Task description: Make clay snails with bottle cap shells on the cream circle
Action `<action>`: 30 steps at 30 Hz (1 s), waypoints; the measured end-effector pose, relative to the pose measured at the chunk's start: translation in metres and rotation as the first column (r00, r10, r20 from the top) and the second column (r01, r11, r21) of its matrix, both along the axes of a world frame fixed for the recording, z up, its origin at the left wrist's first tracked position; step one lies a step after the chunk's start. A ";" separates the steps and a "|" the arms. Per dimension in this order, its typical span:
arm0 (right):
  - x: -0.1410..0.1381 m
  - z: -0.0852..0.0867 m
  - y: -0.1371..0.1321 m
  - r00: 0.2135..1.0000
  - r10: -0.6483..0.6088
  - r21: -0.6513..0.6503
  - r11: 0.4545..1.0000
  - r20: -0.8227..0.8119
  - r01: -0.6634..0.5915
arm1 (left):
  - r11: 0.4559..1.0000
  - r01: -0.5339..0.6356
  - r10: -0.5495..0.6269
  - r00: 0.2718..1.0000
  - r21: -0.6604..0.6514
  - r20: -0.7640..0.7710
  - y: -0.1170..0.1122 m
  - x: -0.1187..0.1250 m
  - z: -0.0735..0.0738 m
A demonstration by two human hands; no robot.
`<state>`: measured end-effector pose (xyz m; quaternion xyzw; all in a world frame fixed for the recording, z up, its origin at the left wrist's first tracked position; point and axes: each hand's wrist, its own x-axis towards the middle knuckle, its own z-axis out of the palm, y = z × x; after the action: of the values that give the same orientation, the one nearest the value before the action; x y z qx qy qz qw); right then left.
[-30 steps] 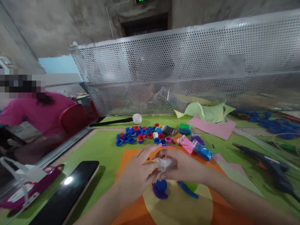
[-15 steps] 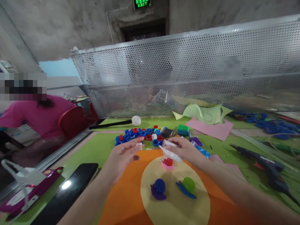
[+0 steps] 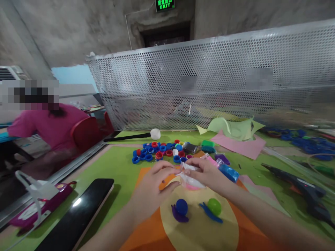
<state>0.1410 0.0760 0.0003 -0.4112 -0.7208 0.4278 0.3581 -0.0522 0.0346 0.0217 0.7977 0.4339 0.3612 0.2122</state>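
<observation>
My right hand [image 3: 200, 172] is closed on a crinkled clear packet of white clay [image 3: 192, 181]. My left hand [image 3: 158, 181] meets the packet's left edge with its fingertips, the thumb lower and a little apart. Under the packet, a pink strip [image 3: 192, 187] shows; the red piece on it is hidden. Closer to me, two clay snails lie on a pale yellow oval [image 3: 199, 233]: a purple one with a blue ball shell [image 3: 181, 207], and a blue one with a green ball shell [image 3: 214, 207]. The oval rests on an orange sheet [image 3: 143, 230].
Behind my hands lie several bottle caps [image 3: 162, 149] and clay packets [image 3: 228, 173]. A glue gun [image 3: 298, 186] is at right, a black phone-like slab [image 3: 78, 212] and a purple power strip [image 3: 52, 202] at left. A perforated metal screen [image 3: 157, 94] stands behind; a person in pink [image 3: 57, 129] sits left.
My left hand, which had a small white bit at its fingertips, has moved right to the packet. The packet has come lower over the red and pink piece. The view has shifted slightly left.
</observation>
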 end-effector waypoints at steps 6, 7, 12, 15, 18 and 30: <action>-0.003 0.009 -0.010 0.999 0.031 -0.036 0.999 0.026 -0.030 | 0.999 0.011 -0.003 0.985 0.043 -0.172 0.001 0.001 -0.004; -0.002 0.010 -0.011 0.999 0.040 -0.047 0.998 0.034 -0.039 | 0.999 0.012 -0.004 0.981 0.038 -0.195 0.001 0.001 -0.003; -0.004 0.007 -0.014 0.993 0.086 -0.049 0.995 0.082 -0.082 | 1.000 -0.016 0.018 0.965 0.009 -0.260 -0.002 0.005 -0.004; -0.007 0.004 -0.015 0.993 0.068 -0.013 0.998 0.092 -0.067 | 0.999 -0.044 0.035 0.966 -0.028 -0.256 -0.004 0.008 -0.007; -0.007 0.002 -0.016 0.994 0.059 0.003 0.998 0.090 -0.060 | 0.995 -0.069 0.052 0.971 -0.066 -0.233 -0.005 0.009 -0.007; -0.005 -0.005 -0.004 0.997 -0.043 -0.054 0.997 0.056 0.046 | 0.953 0.064 -0.031 0.993 -0.296 0.116 0.000 0.001 -0.002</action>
<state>0.1361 0.0723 -0.0044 -0.4486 -0.7090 0.4278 0.3363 -0.0508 0.0350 0.0200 0.7454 0.4520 0.3295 0.3626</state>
